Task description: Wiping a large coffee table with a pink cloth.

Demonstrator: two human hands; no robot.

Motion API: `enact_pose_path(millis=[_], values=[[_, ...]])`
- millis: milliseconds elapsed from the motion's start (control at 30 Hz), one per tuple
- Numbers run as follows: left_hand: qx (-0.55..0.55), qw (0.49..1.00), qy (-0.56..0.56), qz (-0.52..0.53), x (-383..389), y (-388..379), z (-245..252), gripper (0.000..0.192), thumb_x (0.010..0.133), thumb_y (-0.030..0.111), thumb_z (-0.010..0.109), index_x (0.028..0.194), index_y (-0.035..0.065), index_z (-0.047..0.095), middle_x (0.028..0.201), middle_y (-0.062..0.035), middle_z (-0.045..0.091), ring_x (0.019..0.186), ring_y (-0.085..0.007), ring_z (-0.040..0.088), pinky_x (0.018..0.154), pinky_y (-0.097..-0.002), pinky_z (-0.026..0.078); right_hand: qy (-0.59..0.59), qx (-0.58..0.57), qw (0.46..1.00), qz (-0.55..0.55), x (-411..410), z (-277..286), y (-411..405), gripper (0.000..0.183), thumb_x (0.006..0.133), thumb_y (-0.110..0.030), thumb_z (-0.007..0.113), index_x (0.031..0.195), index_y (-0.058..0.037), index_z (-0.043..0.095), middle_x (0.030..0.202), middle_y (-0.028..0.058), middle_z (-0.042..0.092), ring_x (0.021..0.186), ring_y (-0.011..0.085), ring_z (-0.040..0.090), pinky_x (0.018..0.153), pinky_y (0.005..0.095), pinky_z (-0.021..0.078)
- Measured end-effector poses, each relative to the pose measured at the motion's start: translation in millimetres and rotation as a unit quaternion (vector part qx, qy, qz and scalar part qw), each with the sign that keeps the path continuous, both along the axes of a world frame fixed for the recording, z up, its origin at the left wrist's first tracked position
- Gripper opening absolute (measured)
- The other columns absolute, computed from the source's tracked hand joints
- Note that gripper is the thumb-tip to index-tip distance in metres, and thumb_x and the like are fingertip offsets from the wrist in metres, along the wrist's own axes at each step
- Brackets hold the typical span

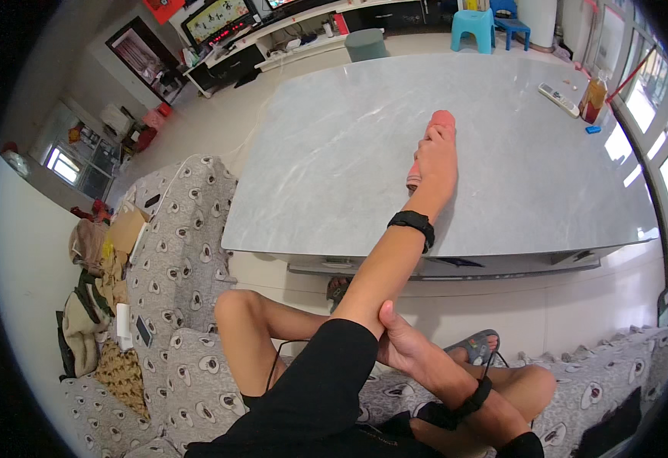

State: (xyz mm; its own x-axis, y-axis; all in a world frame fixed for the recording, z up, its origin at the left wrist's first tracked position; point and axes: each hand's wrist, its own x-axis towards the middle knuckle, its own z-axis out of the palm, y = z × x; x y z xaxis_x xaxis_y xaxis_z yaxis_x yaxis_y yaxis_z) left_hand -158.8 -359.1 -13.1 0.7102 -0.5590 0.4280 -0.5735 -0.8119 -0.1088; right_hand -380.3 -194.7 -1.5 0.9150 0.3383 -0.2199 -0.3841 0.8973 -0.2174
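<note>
A rolled pink cloth point(443, 119) lies on the grey marble-look tabletop point(322, 166). My left hand point(438, 151) is wrapped over the roll's middle, and both of its ends show beyond the hand. A black band point(411, 222) circles the left wrist. My right hand point(405, 343) clasps the left forearm close to the elbow, just below the sleeve edge; its thumb points up and its fingers are partly hidden behind the arm. Another black band point(474, 395) is on the right wrist.
On the table's right side are a white remote control point(559, 101), a bottle of brown liquid point(594, 98) and a small blue item point(593, 130). A covered sofa point(188, 240) stands left. Beyond the table are a grey-green stool point(366, 46) and a turquoise plastic stool point(472, 28).
</note>
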Motion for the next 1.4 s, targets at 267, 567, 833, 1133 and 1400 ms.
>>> enact_pose_path(millis=[267, 567, 833, 1133, 1400], values=[[-0.241, 0.948, 0.157, -0.138, 6.4, 18.5, 5.0, 0.042, 0.084, 0.003, 0.043, 0.125, -0.0093, 0.039, 0.107, -0.0296, 0.055, 0.091, -0.0441, 0.058, 0.082, -0.0508, 0.047, 0.004, -0.005, 1.0, -0.03, 4.3, -6.1, 10.4, 0.076, 0.074, -0.049, 0.072, 0.128, -0.0045, 0.042, 0.121, 0.006, 0.054, 0.115, 0.0192, 0.049, 0.099, 0.0346, 0.0403], [-0.046, 0.997, 0.029, -0.063, 8.2, 10.7, 4.7, 0.034, 0.084, 0.006, 0.05, 0.114, -0.0063, 0.04, 0.101, -0.0204, 0.054, 0.082, -0.0335, 0.063, 0.067, -0.0375, 0.054, -0.053, 0.038, 0.998, 0.001, 8.9, -4.8, 10.7, 0.088, 0.076, -0.053, 0.067, 0.14, -0.0101, 0.025, 0.131, 0.0065, 0.043, 0.12, 0.0196, 0.043, 0.099, 0.0353, 0.0402], [-0.035, 0.997, 0.01, -0.064, 9.5, 18.4, 5.4, 0.035, 0.084, 0.006, 0.051, 0.114, -0.0075, 0.04, 0.097, -0.0203, 0.054, 0.076, -0.0322, 0.064, 0.063, -0.0359, 0.055, -0.064, 0.056, 0.996, 0.014, 12.4, -10.0, 17.4, 0.086, 0.075, -0.054, 0.067, 0.139, -0.0117, 0.026, 0.13, 0.0082, 0.043, 0.121, 0.0224, 0.043, 0.099, 0.0393, 0.0399], [-0.048, 0.997, -0.007, -0.065, 16.9, 15.1, -2.5, 0.039, 0.082, 0.008, 0.056, 0.115, -0.0054, 0.04, 0.095, -0.0154, 0.053, 0.075, -0.0295, 0.065, 0.062, -0.0319, 0.055, -0.06, 0.032, 0.997, 0.021, 9.3, 1.3, 11.1, 0.086, 0.077, -0.054, 0.066, 0.139, -0.0106, 0.024, 0.131, 0.0086, 0.043, 0.12, 0.0214, 0.045, 0.098, 0.0377, 0.0418], [-0.037, 0.998, -0.001, -0.052, 13.6, 15.1, -0.8, 0.039, 0.082, 0.008, 0.056, 0.115, -0.0053, 0.041, 0.096, -0.0151, 0.053, 0.076, -0.0285, 0.065, 0.062, -0.033, 0.056, -0.055, 0.018, 0.998, 0.036, 9.9, -1.0, 8.4, 0.09, 0.078, -0.056, 0.063, 0.142, -0.0098, 0.019, 0.133, 0.011, 0.041, 0.122, 0.0231, 0.043, 0.099, 0.0397, 0.0396]])
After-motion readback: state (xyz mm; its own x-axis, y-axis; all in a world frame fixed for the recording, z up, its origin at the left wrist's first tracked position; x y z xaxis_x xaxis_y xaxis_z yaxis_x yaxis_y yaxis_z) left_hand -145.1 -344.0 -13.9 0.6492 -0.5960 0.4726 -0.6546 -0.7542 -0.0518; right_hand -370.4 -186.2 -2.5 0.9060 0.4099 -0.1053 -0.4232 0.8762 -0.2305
